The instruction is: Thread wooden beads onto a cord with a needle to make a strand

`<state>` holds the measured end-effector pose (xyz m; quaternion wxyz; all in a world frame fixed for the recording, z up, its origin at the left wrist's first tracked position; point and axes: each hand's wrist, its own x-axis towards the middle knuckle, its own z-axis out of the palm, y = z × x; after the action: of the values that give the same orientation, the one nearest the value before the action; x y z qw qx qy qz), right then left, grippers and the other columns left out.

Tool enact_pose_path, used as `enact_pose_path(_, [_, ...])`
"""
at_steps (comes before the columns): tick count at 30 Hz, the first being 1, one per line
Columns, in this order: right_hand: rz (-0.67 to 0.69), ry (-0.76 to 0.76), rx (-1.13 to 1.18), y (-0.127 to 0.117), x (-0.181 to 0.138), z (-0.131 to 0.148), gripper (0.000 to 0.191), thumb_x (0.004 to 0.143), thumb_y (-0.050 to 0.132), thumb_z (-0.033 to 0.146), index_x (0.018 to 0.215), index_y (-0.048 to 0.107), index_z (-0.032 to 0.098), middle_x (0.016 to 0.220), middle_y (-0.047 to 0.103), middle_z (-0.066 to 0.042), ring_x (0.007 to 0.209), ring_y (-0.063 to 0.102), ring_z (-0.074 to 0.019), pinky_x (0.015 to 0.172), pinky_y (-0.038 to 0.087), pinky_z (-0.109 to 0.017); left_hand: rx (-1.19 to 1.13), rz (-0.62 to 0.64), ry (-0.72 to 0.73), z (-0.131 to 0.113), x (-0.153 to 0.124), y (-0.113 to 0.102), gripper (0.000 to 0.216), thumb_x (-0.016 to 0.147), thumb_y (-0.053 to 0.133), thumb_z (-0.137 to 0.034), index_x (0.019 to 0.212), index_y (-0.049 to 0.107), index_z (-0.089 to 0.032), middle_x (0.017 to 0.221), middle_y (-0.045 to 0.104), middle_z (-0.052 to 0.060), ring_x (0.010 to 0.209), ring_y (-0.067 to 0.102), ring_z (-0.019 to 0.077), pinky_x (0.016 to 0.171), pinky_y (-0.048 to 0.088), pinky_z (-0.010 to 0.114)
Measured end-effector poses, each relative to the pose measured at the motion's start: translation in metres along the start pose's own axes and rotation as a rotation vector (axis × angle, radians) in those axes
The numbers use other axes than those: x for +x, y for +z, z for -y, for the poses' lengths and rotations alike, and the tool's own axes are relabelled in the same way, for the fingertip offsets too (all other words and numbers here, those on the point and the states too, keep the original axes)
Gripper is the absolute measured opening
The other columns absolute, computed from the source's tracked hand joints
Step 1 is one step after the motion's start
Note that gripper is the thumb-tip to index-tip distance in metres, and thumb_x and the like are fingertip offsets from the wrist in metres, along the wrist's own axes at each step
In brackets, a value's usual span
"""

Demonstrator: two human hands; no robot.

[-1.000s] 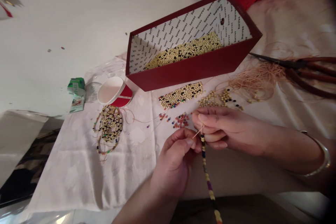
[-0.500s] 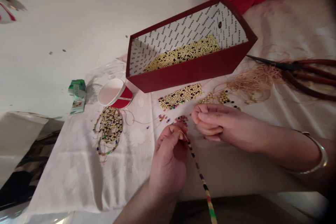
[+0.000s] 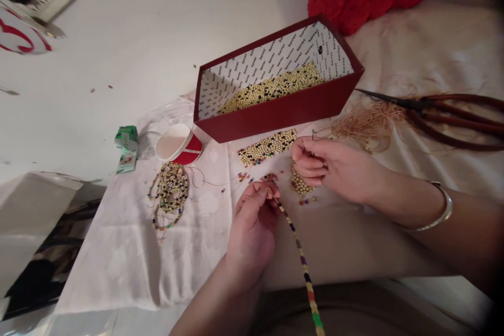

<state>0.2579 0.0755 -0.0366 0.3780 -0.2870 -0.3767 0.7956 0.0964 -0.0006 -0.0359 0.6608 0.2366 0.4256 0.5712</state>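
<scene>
My left hand (image 3: 254,226) pinches the thread end of a bead string (image 3: 304,268). A short loop of thread stands out above its thumb. From those fingers the string hangs down toward my lap, its beads cream, black, orange and green. My right hand (image 3: 326,165) is up and to the right, fingertips pressed together above loose cream beads (image 3: 301,181); whatever is between them is hidden. Past both hands lies a flat patch of beads (image 3: 268,148), cream and black with some coloured ones. Small coloured beads (image 3: 270,177) are scattered just beyond my left fingertips.
A dark red box (image 3: 275,115) holding cream and black beads stands behind. To the left are a paper cup (image 3: 191,151), a heap of bead strings (image 3: 169,189) and a green packet (image 3: 126,142). Scissors (image 3: 444,113) and tangled thread (image 3: 364,126) lie right.
My right hand has shifted up over the loose beads, farther from my left hand, which still pinches the string's thread. The camera view has turned slightly.
</scene>
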Motion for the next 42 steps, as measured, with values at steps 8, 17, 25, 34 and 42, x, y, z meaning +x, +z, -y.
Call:
enact_pose_path(8, [0.021, -0.043, -0.084, 0.001, 0.001, -0.005, 0.02, 0.085, 0.058, 0.034, 0.071, 0.055, 0.02, 0.053, 0.025, 0.009, 0.047, 0.018, -0.0083, 0.046, 0.019, -0.025, 0.103, 0.029, 0.067, 0.004, 0.003, -0.001, 0.018, 0.077, 0.065, -0.026, 0.064, 0.055, -0.018, 0.077, 0.054, 0.001, 0.072, 0.047, 0.0135, 0.067, 0.038, 0.025])
enact_pose_path(17, [-0.137, -0.233, -0.112, -0.024, 0.009, 0.02, 0.024, 0.086, 0.05, 0.034, 0.066, 0.045, 0.023, 0.056, 0.018, 0.008, 0.049, 0.016, -0.011, 0.046, 0.02, -0.028, 0.144, 0.181, -0.038, 0.003, 0.007, -0.005, 0.016, 0.073, 0.068, -0.027, 0.065, 0.06, -0.016, 0.077, 0.055, 0.002, 0.063, 0.045, 0.0113, 0.059, 0.036, 0.023])
enact_pose_path(25, [-0.348, -0.408, -0.396, -0.036, 0.012, 0.023, 0.02, 0.086, 0.05, 0.035, 0.07, 0.043, 0.025, 0.056, 0.026, 0.006, 0.051, 0.024, -0.0131, 0.05, 0.026, -0.03, 0.207, 0.277, 0.028, 0.007, 0.004, -0.004, 0.013, 0.077, 0.067, -0.023, 0.067, 0.064, -0.015, 0.079, 0.058, 0.005, 0.065, 0.045, 0.0119, 0.063, 0.035, 0.024])
enact_pose_path(34, [-0.494, -0.458, -0.995, -0.058, 0.025, 0.022, 0.016, 0.083, 0.064, 0.021, 0.07, 0.056, 0.019, 0.063, 0.051, 0.004, 0.061, 0.045, -0.0132, 0.063, 0.038, -0.03, 0.214, 0.31, 0.041, 0.01, 0.009, -0.011, 0.012, 0.072, 0.071, -0.023, 0.067, 0.065, -0.014, 0.077, 0.061, 0.005, 0.062, 0.046, 0.0112, 0.06, 0.035, 0.024])
enact_pose_path(42, [-0.728, -0.44, -1.172, -0.079, 0.03, 0.018, 0.02, 0.094, 0.058, 0.034, 0.093, 0.064, 0.016, 0.093, 0.066, -0.003, 0.081, 0.063, -0.0154, 0.075, 0.053, -0.035, 0.184, 0.322, 0.035, 0.01, 0.012, -0.016, 0.018, 0.07, 0.075, -0.027, 0.069, 0.062, -0.014, 0.078, 0.062, 0.004, 0.066, 0.049, 0.0117, 0.063, 0.037, 0.024])
